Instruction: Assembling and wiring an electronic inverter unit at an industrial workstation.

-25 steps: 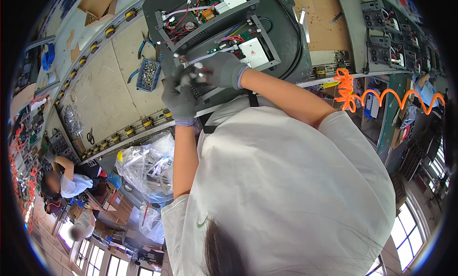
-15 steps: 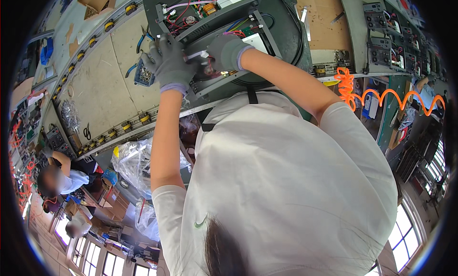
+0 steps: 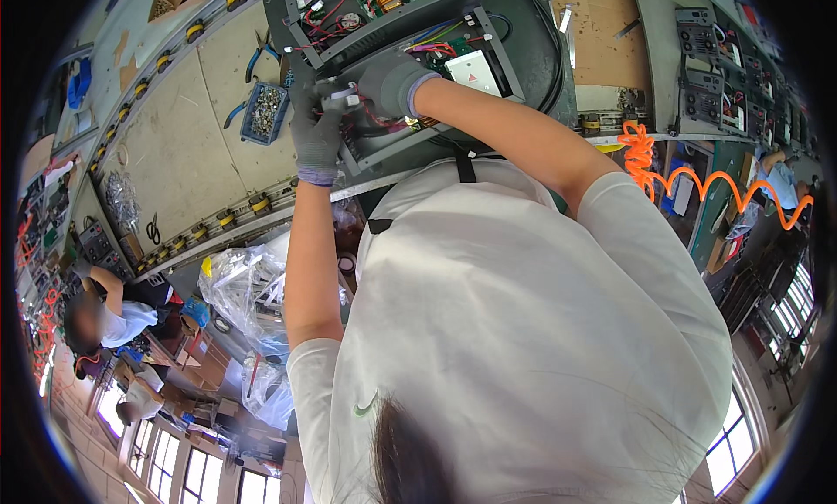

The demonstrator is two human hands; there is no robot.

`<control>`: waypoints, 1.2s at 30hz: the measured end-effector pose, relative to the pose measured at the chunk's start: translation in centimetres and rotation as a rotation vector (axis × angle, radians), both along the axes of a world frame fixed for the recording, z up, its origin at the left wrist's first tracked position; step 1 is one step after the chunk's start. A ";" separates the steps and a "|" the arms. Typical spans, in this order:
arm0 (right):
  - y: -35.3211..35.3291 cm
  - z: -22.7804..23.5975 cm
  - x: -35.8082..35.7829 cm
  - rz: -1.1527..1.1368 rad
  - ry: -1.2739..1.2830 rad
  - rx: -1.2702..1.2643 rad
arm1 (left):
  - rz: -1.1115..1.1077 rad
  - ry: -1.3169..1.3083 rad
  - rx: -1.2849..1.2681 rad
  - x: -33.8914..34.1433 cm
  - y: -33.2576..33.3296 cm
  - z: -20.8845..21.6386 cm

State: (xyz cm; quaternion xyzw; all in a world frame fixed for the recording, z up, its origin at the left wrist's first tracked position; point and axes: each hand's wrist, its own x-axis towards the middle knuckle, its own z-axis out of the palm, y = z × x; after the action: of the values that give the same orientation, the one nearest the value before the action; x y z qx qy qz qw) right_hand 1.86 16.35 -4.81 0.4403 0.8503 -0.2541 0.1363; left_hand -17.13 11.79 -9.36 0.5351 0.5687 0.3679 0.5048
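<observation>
Both my hands wear grey gloves and work at the left end of an open black metal chassis (image 3: 499,55) lying on a dark mat. My left hand (image 3: 316,125) is closed at the chassis's left corner, its fingertips pinching a small white connector (image 3: 351,97). Close to it on the right, my right hand (image 3: 392,81) is curled over the chassis interior with its fingertips hidden; what it grips cannot be made out. Colored wires (image 3: 433,46) and a white cover box (image 3: 473,71) show beside the right hand. Behind stands a second open chassis (image 3: 405,23) with wires and a copper coil.
Left of the hands are a blue bin (image 3: 264,113) of small metal parts and blue-handled pliers (image 3: 256,61). A black cable (image 3: 558,59) loops along the mat's right side. Roller rails (image 3: 227,219) edge the bench. An orange coiled hose (image 3: 641,160) hangs right. Co-workers sit far left.
My left hand has turned from spread fingers to a closed pinch at the white connector. My right hand has moved slightly left, baring more of the white cover box.
</observation>
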 end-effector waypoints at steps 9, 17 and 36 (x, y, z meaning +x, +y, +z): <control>0.5 -0.6 -0.6 0.042 -0.019 0.023 | 0.001 -0.131 0.018 -0.3 0.8 -0.4; 0.0 -0.5 0.1 0.079 0.004 0.038 | 0.027 -0.133 -0.040 0.2 0.8 0.6; 0.2 -1.1 -0.4 -0.004 0.088 -0.046 | -0.013 -0.141 -0.058 -0.2 0.5 0.3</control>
State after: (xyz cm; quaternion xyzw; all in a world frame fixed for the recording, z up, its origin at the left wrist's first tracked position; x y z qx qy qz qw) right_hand 1.46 16.55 -5.90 0.4273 0.8485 -0.2930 0.1081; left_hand -17.37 12.28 -9.01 0.4968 0.5388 0.3849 0.5611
